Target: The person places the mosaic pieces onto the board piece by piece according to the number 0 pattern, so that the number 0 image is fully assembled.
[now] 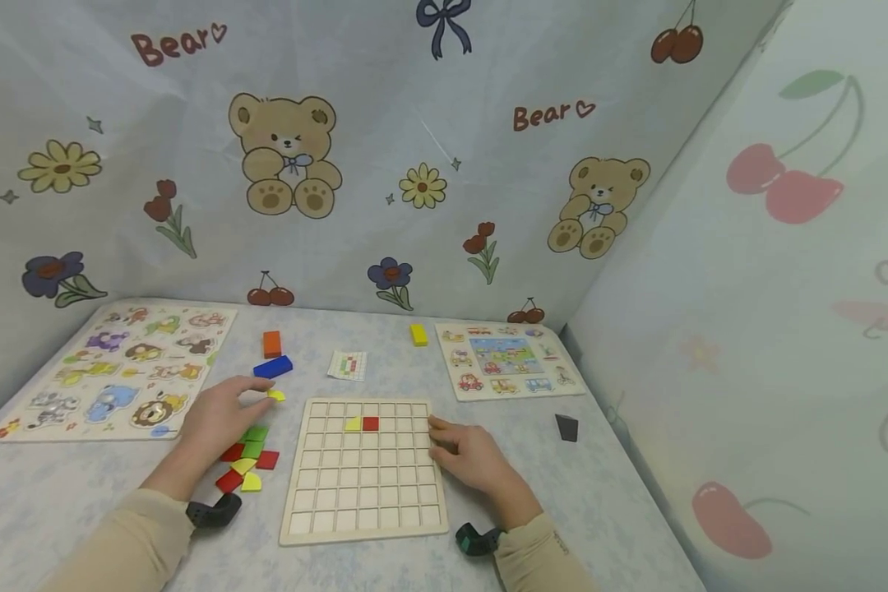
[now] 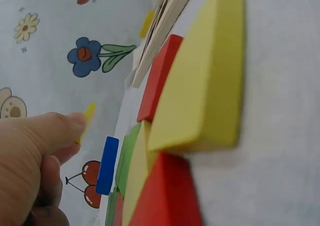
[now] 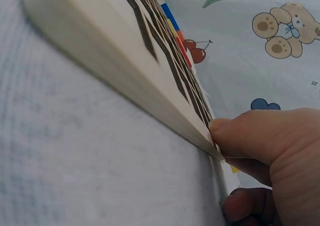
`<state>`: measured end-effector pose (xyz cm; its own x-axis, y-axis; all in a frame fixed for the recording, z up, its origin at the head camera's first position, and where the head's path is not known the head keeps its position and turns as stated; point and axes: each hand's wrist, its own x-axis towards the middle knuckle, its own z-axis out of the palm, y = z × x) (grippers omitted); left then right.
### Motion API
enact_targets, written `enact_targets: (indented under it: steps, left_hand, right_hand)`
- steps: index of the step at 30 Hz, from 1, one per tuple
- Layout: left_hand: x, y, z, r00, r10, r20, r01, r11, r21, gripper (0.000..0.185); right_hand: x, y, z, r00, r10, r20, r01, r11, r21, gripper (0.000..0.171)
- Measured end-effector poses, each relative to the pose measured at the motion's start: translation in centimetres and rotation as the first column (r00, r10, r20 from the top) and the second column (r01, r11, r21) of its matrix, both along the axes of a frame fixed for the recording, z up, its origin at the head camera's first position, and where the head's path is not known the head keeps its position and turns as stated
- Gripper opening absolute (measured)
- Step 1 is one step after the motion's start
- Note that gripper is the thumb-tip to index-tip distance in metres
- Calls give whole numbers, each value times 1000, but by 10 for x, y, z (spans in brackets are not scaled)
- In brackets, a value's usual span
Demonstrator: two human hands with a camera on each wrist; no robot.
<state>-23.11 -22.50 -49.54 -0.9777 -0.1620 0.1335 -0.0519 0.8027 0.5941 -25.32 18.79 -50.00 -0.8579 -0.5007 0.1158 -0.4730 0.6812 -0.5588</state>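
Observation:
My left hand (image 1: 220, 418) pinches a yellow quarter-round tile (image 1: 276, 395) between thumb and index finger, raised above the table in the left wrist view. Below that hand lies a loose cluster of red tiles (image 1: 267, 460), green tiles (image 1: 257, 432) and yellow tiles (image 1: 252, 483). A square wooden grid board (image 1: 367, 474) lies in front of me. In its second row from the back, a yellow tile (image 1: 353, 423) sits beside a red tile (image 1: 371, 423). My right hand (image 1: 475, 457) grips the board's right edge, thumb on the rim in the right wrist view.
Behind the board lies a small pattern card (image 1: 348, 365). Blue (image 1: 273, 367), orange (image 1: 271, 344) and yellow (image 1: 418, 335) blocks lie toward the back. An animal puzzle (image 1: 111, 370) is at left, a vehicle puzzle (image 1: 509, 359) at back right, and a dark block (image 1: 566, 427) at right.

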Motion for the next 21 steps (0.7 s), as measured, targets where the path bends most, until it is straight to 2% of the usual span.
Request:
enact_targets:
  steps: [6,13,16,21]
  left_hand:
    - [-4,25,15,998,-58,-31,58,998,-3,40]
    - [-14,72,30,988,-152,-30,152,988,25,36]
    - [-19,92,29,980,-199,-24,200,979,37,35]
    - [-26,123,24,958,-286,31,285,958,23,30]
  right_hand:
    - [-2,-1,-2,1000,9,-12,-9,1000,12,36]
    - [0,-1,-1,1000,3,-12,-3,1000,18,35]
    - [0,-1,-1,1000,5,-16,-5,1000,14,35]
    - [1,0,0,1000,9,-22,-8,1000,14,36]
